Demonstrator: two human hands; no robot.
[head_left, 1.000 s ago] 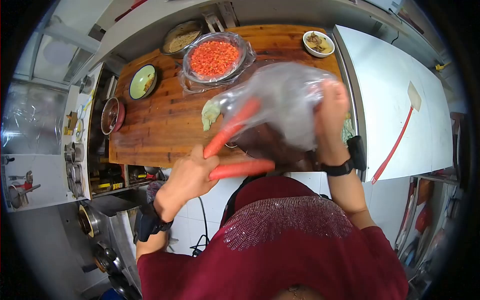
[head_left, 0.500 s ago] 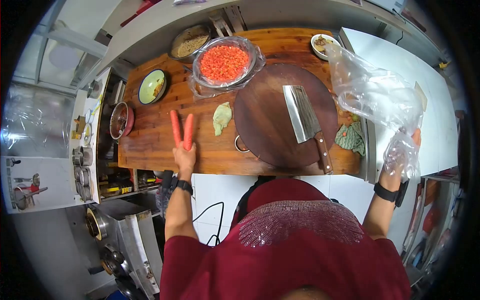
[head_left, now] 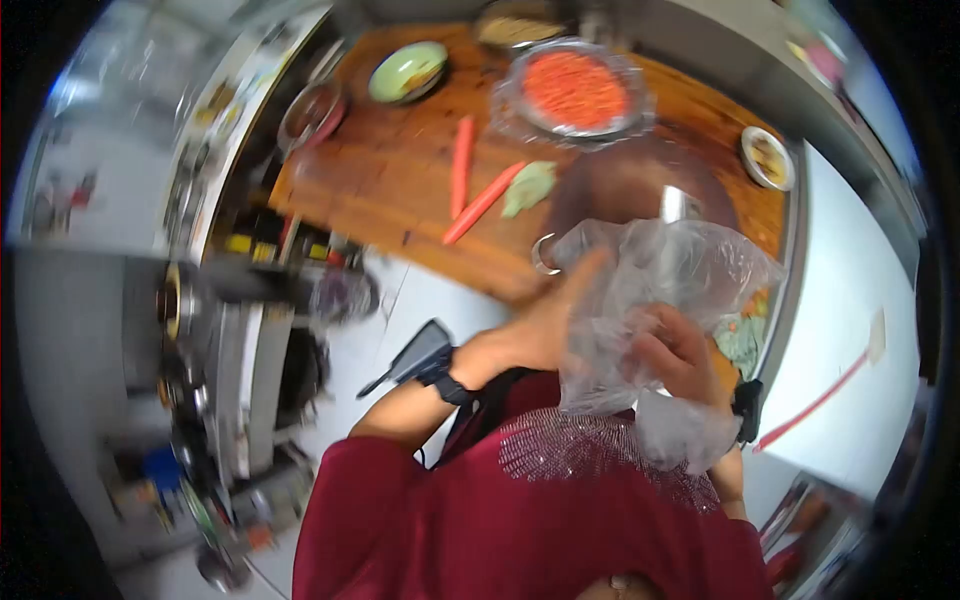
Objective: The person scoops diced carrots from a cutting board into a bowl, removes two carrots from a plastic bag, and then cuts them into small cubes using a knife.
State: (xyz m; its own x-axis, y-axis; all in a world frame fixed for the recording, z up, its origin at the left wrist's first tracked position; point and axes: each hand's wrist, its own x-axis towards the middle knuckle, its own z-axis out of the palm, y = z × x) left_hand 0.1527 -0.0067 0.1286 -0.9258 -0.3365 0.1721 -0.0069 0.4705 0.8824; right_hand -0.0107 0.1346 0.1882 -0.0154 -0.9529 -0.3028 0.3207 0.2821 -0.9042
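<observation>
Two hands, one clear plastic bag (head_left: 700, 262), everything near it blurred. Right hand (head_left: 675, 345): fingers curled on the film, looks like a grip; can't tell whether any are inside the bag. Left hand (head_left: 548, 325): at the bag's other side, fingertips hidden or smeared, so can't tell if it grips or only touches.

Bag is up off the table (head_left: 400, 185), in front of the round board (head_left: 610, 175), its lower end hanging by the shirt (head_left: 480, 500). Two carrots (head_left: 484, 204) on the table, out of both hands, beside a green piece (head_left: 530, 188); can't tell if they touch each other.

Main risk, my read: the blade (head_left: 676, 204) on the board. Bag covers the view of whatever is below it, handle included. Film could snag and tear or drag the blade; a hand reaching blind could meet the edge. Cause: floppy plastic plus blocked sight.

Second: carrots are round and one end points at the near table edge. A knock from forearm or bag could roll one off.

Third: thin film clings, so it could bunch on the fingers or catch the wristband (head_left: 455, 380).
</observation>
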